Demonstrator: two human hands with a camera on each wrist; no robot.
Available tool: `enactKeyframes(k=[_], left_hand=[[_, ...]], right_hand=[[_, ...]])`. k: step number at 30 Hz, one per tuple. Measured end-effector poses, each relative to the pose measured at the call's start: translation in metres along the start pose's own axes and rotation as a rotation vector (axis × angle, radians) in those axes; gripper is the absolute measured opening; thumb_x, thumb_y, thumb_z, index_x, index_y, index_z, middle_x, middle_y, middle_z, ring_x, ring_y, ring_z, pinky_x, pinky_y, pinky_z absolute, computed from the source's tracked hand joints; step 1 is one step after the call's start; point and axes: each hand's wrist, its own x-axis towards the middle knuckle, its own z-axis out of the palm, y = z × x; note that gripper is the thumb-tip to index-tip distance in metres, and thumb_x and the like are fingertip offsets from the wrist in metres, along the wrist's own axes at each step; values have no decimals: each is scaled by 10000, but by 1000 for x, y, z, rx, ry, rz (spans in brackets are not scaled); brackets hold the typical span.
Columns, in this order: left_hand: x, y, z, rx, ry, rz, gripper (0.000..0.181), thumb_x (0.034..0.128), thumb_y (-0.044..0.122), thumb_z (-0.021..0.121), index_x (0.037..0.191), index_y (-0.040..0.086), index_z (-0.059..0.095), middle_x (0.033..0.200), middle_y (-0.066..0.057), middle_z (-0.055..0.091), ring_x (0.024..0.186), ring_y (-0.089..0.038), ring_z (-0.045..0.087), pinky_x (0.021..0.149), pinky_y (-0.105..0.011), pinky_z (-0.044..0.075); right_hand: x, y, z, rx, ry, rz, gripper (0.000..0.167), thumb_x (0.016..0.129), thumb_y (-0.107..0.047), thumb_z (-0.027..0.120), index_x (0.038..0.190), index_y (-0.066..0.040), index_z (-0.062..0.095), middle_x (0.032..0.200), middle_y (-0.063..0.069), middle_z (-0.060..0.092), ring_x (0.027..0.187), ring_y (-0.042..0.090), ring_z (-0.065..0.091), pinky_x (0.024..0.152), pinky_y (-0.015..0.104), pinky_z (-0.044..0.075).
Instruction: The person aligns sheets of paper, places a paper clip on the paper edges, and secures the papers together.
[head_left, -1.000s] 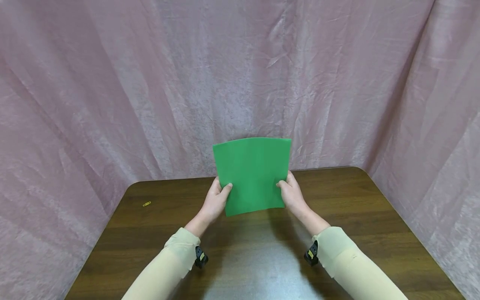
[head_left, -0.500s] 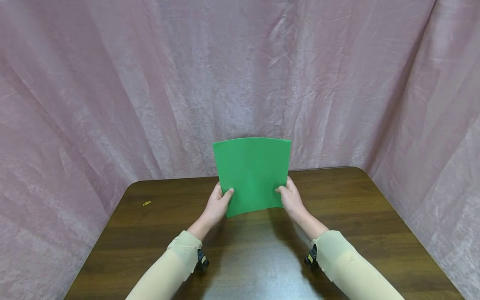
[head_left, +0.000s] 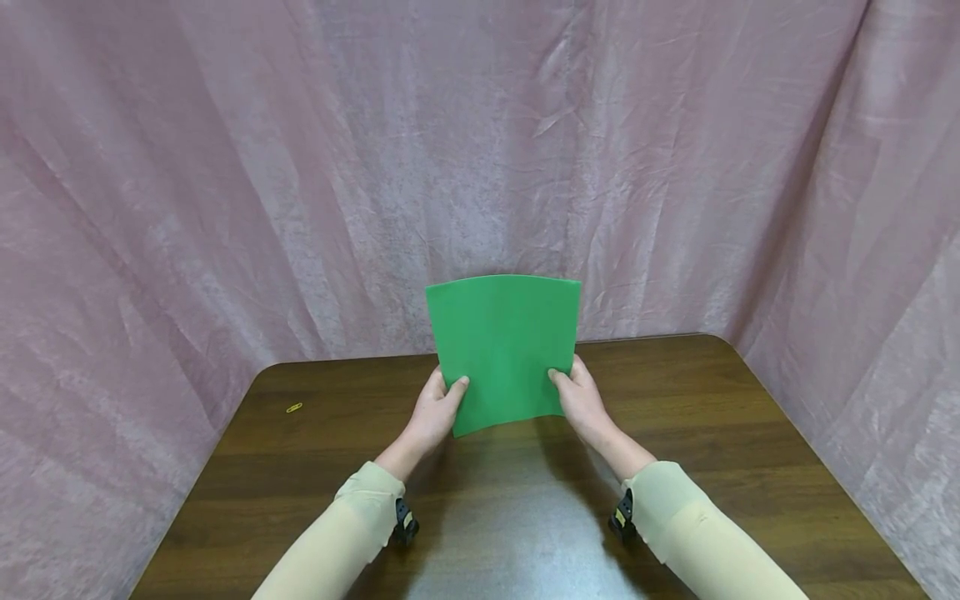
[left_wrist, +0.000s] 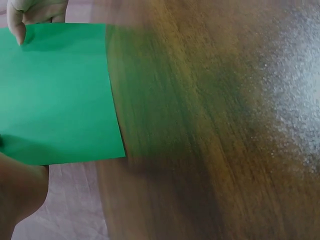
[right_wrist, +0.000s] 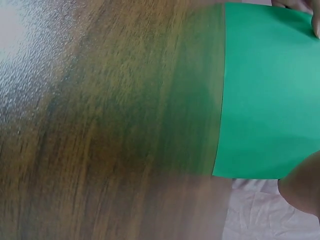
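A green sheet of paper is held up, tilted, above the far part of the table, its top edge bowed slightly. My left hand grips its left side, thumb on the near face and the other fingers behind, mostly hidden. On the opposite side my right hand pinches the right edge the same way. The left wrist view shows the green sheet with the right hand at its far edge. In the right wrist view the sheet's lower edge stands apart from the tabletop.
A yellow paper clip lies at the left on the brown wooden table. Pink curtains hang behind the table and along both sides. Each wrist wears a small black camera, such as this left wrist camera.
Both hands have slid slightly down the sheet's sides toward the person. The right thumb has shifted a little further in over the sheet. The sheet itself has hardly moved.
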Motion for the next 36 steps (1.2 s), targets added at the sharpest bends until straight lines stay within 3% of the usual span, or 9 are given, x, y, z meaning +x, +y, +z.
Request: enactKeyframes(k=[7,11,16,20,23,28,36], left_hand=[[-8,16,-4,41,25,-34,421,1096,240,521,1474,85,419,1276,-163,648,1099,-307,673,891,-493,578],[-15,25,-10,57,-12,-62,425,1087,221,542,1471,72,433,1276,-159,660,1074,-289,685,867,-455,587],[-24,27,-19,18,-76,-185,439,1073,195,571,1465,36,456,1254,-141,675,1059,-249,684,875,-408,577],[-31,18,-22,-54,-134,-313,441,1076,169,559,1466,5,437,1192,-163,689,1011,-258,710,843,-420,600],[-34,9,-21,-70,-153,-368,443,1076,161,553,1466,-10,430,1146,-162,700,968,-255,725,814,-414,612],[-38,-6,-18,-91,-167,-407,442,1075,152,551,1447,-55,433,1121,-167,710,949,-246,734,813,-407,613],[-38,-21,-15,-107,-141,-433,421,1072,141,556,1414,-80,447,1124,-162,701,959,-229,726,821,-390,611]], right_hand=[[-9,-10,-3,-98,-27,-5,332,1114,-197,422,1372,11,448,1231,230,584,1086,353,621,908,519,552],[-18,-19,-12,-121,-116,20,363,1112,-164,431,1415,34,432,1221,236,625,1031,297,656,856,443,572],[-25,-24,-26,-80,-230,128,389,1086,-110,490,1409,105,457,1194,196,675,1000,220,682,858,384,569],[-28,-18,-33,-50,-291,242,383,1074,-104,520,1388,111,477,1124,132,706,956,186,697,839,374,575],[-30,-8,-37,-26,-329,297,397,1074,-101,521,1401,116,467,1129,125,708,971,199,705,843,381,582],[-31,11,-43,7,-355,341,419,1079,-95,515,1434,116,440,1148,130,712,1003,222,712,852,384,592],[-30,25,-45,6,-354,335,436,1083,-95,506,1450,121,416,1157,136,706,1017,244,712,855,411,595]])
